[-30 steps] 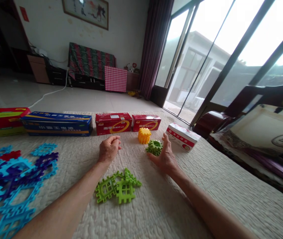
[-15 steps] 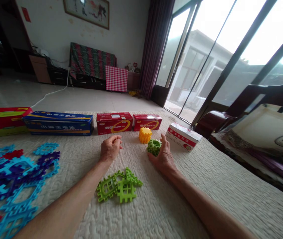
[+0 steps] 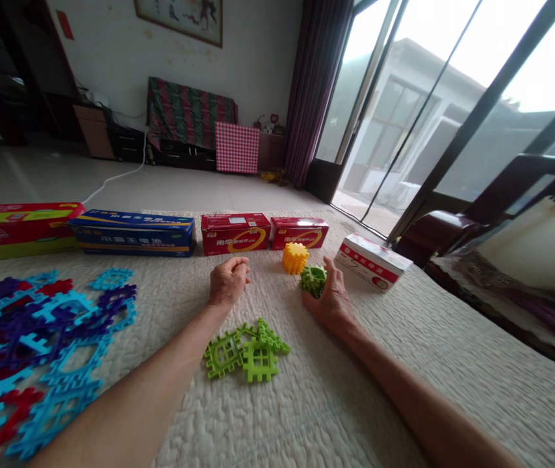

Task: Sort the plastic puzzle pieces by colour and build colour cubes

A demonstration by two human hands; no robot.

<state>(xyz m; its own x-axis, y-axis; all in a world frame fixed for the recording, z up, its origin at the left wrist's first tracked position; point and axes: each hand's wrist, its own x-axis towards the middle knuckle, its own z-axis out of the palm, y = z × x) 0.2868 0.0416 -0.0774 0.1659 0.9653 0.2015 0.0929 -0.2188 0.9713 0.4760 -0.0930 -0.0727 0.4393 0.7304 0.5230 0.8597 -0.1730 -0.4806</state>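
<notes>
My right hand (image 3: 335, 300) is curved around a short stack of green interlocking plastic building pieces (image 3: 312, 279), thumb on the near side and fingers on the far right. Just behind that stack stands a yellow stack of similar pieces (image 3: 296, 258). My left hand (image 3: 229, 281) is closed in a loose fist above the bedspread, and nothing shows in it. Between my forearms lie several loose green building pieces (image 3: 259, 359), some with window grids, partly overlapping.
A heap of blue, purple and red pieces (image 3: 77, 357) spreads at left. Along the back stand a red-green box (image 3: 19, 231), a blue box (image 3: 134, 234), two red boxes (image 3: 235, 234) and a white-red box (image 3: 372, 261). All rest on a quilted cream cover (image 3: 336, 403).
The view has turned slightly, so everything sits farther right and a little higher. Both hands keep almost the same pose, the right one still at the green stack.
</notes>
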